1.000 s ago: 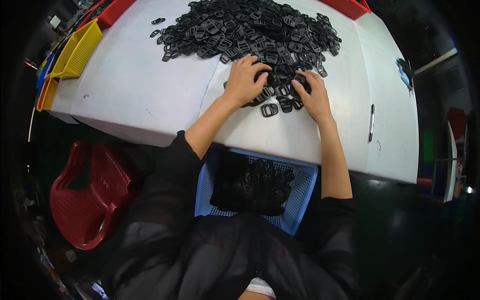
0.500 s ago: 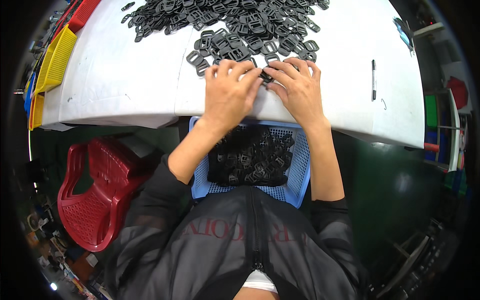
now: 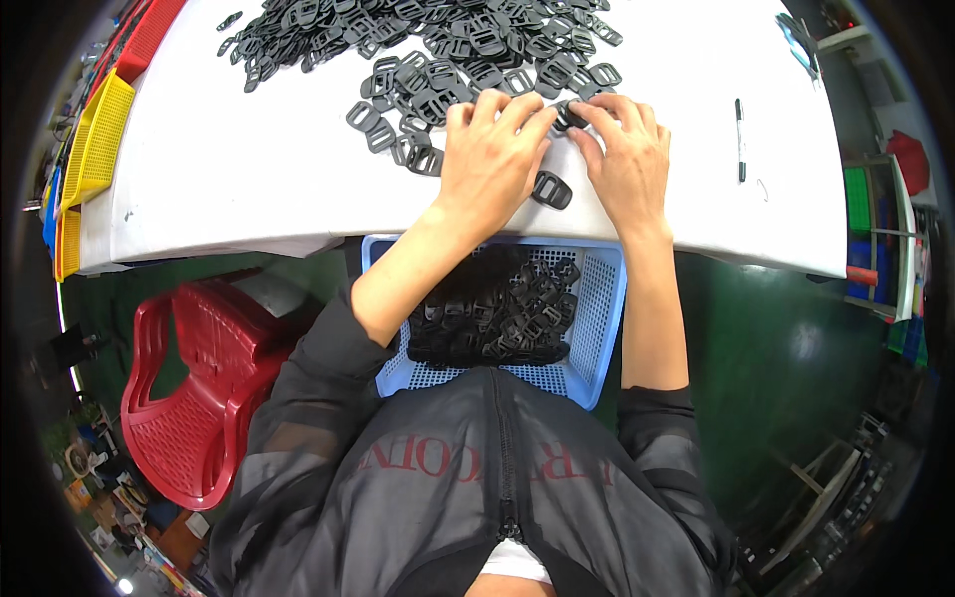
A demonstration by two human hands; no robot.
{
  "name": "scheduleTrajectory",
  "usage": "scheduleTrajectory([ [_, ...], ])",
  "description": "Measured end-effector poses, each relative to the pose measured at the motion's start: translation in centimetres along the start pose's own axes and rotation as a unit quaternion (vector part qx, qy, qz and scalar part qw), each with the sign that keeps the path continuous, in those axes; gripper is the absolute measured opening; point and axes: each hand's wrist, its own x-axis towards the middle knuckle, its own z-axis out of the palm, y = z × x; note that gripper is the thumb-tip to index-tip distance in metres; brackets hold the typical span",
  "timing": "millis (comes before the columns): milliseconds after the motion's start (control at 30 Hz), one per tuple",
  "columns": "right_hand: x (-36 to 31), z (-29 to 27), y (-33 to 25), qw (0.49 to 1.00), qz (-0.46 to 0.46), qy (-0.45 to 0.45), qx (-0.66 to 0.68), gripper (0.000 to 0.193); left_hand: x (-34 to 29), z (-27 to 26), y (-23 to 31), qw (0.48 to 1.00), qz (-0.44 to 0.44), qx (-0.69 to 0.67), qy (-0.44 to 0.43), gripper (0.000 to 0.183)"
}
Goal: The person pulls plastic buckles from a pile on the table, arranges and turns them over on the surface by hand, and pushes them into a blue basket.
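Small black plastic slide buckles [image 3: 482, 38], each with slots, are heaped over the far part of a white-covered table. My right hand [image 3: 632, 164] is closed, with thumb and index finger around one slide buckle [image 3: 565, 116] at the near side of the heap. Beside it, my left hand [image 3: 492, 154] has bent, spread fingers; its index fingertip is close to that buckle's left end, and nothing shows held in it. A single slide buckle [image 3: 551, 190] lies between my hands, near the table's front edge. More loose buckles [image 3: 424, 159] lie just left of my left hand.
Below the table edge, a blue perforated basket [image 3: 595, 333] holds many black buckles. A red plastic chair [image 3: 184, 428] stands at left. Yellow baskets [image 3: 99, 139] line the table's left side. A pen [image 3: 740, 139] and blue-handled scissors [image 3: 798, 45] lie at right.
My hands have moved apart from a buckle near the front edge, which now lies between them. Both have shifted right, and the right hand now grips a buckle by the heap.
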Motion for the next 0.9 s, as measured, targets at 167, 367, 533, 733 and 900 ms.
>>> scheduleTrajectory([
  [167, -0.8, -2.5, 0.3, 0.983, 0.145, -0.004, 0.116, 0.017, 1.4, 1.5, -1.0, 0.999, 0.033, 0.012, -0.017, 0.023],
  [367, -0.4, -2.1, 3.2, 0.987, 0.119, -0.021, 0.102, 0.026, 1.6, -0.3, 0.7, 0.983, -0.07, -0.157, -0.067, 0.012],
  [533, 0.7, 0.7, 3.8, 0.993, 0.097, -0.009, 0.06, 0.024, 1.6, -0.5, 0.4, 0.99, -0.068, -0.117, -0.049, 0.015],
  [733, -1.3, -4.3, 4.4, 0.978, 0.147, -0.109, 0.103, 0.018, 1.0, -1.7, -1.5, 0.998, -0.057, 0.015, -0.032, 0.02],
  [900, 0.0, -3.2, 4.1, 0.972, 0.15, -0.11, 0.141, 0.021, 0.0, -1.3, -0.1, 0.995, -0.032, 0.007, -0.091, 0.023],
])
